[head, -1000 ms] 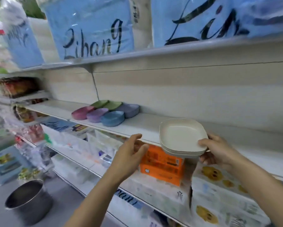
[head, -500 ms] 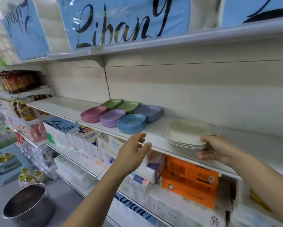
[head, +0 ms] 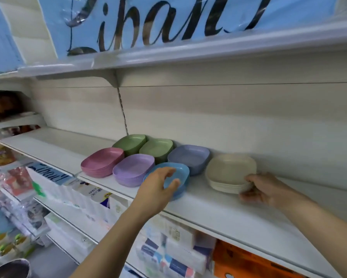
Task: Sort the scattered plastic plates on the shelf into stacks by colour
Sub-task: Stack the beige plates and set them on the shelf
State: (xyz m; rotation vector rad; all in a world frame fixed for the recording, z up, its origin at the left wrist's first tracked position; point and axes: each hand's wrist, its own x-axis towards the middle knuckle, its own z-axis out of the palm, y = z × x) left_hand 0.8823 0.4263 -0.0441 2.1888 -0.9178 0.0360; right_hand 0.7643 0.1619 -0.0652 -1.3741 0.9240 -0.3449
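Note:
On the white shelf [head: 218, 209] stand stacks of plastic plates: pink [head: 102, 161], lilac [head: 133, 169], light blue [head: 180, 173], two green [head: 131, 143] [head: 157, 147], blue-violet [head: 189, 157] and cream [head: 229, 170]. My right hand [head: 266, 189] grips the front right edge of the cream stack, which rests on the shelf right of the others. My left hand [head: 158, 187] hovers with spread fingers over the front of the light blue stack; I cannot tell whether it touches.
The shelf runs bare to the right of the cream stack and to the left of the pink one. Above hangs another shelf [head: 188, 51] with blue packages. Below are tissue packs [head: 174, 255] and an orange box [head: 247, 261]. A metal pot [head: 8, 269] sits at floor level.
The cream stack went from held in front of the shelf to set down on it beside the blue-violet stack. My left hand rose to the light blue stack.

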